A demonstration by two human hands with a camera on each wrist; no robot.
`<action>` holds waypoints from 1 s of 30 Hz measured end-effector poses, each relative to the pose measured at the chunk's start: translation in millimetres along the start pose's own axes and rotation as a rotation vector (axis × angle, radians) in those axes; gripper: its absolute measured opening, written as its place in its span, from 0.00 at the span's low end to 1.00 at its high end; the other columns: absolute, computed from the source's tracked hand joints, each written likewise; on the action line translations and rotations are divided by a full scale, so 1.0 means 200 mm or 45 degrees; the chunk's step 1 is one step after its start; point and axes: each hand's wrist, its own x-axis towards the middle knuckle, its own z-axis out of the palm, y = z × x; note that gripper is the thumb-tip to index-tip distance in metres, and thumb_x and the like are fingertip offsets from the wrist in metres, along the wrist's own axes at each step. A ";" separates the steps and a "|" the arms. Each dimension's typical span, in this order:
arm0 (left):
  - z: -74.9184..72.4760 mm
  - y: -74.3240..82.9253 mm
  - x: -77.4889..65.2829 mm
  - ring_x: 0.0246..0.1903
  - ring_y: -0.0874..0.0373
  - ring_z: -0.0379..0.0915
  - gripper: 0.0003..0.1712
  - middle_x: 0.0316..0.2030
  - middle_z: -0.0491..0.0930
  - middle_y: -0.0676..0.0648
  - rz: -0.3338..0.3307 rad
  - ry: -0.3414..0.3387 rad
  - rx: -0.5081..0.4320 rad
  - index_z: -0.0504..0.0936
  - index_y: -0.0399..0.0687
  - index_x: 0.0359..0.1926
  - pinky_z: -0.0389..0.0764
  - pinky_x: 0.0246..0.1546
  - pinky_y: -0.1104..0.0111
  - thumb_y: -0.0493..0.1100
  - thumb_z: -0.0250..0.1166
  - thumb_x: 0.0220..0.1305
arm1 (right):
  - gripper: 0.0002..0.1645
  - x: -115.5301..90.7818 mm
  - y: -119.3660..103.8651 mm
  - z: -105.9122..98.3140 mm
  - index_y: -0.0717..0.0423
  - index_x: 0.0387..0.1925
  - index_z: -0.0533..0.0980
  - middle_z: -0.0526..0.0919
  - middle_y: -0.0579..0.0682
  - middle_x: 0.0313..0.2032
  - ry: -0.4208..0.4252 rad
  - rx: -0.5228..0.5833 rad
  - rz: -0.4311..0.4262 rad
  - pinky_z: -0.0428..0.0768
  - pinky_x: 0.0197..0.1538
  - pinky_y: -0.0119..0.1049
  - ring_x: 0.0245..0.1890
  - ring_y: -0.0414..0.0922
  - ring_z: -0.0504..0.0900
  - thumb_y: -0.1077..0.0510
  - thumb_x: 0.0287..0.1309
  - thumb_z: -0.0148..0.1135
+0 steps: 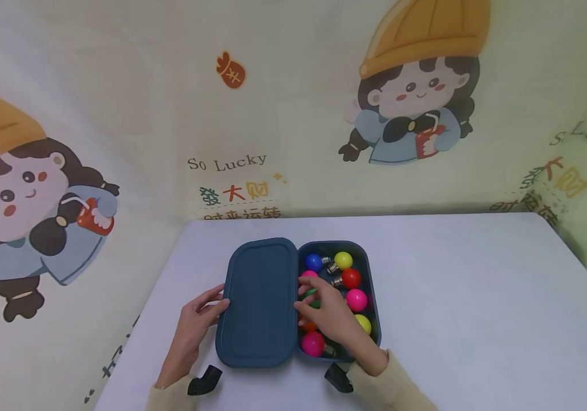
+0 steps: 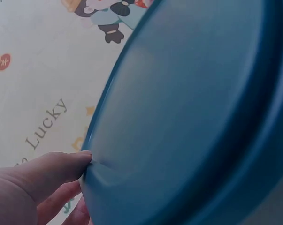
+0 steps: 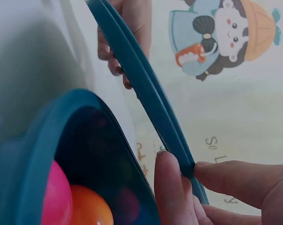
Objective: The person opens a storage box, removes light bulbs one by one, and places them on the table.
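A dark blue lid is held up between both hands, beside the left edge of a matching dark blue box. My left hand pinches the lid's left edge, thumb on the face turned toward me and fingers behind. Its opposite edge is gripped by my right hand, reaching over the box; in the right wrist view its thumb and fingers close on the lid rim. Inside the box lie several coloured toy light bulbs with screw bases, among them a blue bulb, a red bulb and a pink bulb. My right hand partly hides others.
The box stands on a white table, toward its front left. Behind the table and along both sides hangs a pale cloth printed with cartoon figures and lettering. Black wrist straps show at both sleeves.
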 end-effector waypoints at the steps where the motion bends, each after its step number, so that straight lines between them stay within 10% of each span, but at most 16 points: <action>1: -0.01 0.00 0.00 0.39 0.63 0.80 0.31 0.52 0.76 0.45 -0.003 -0.002 0.002 0.77 0.51 0.65 0.82 0.42 0.71 0.50 0.71 0.62 | 0.30 0.01 0.00 0.01 0.66 0.63 0.69 0.77 0.57 0.46 0.002 -0.001 -0.004 0.86 0.32 0.39 0.38 0.45 0.82 0.65 0.61 0.66; 30: -0.10 -0.09 0.09 0.40 0.69 0.77 0.33 0.57 0.75 0.42 -0.024 0.047 0.108 0.75 0.49 0.66 0.78 0.41 0.76 0.55 0.70 0.63 | 0.32 0.09 -0.07 0.21 0.68 0.64 0.64 0.73 0.57 0.47 -0.005 -0.071 0.066 0.84 0.30 0.30 0.31 0.44 0.82 0.69 0.61 0.64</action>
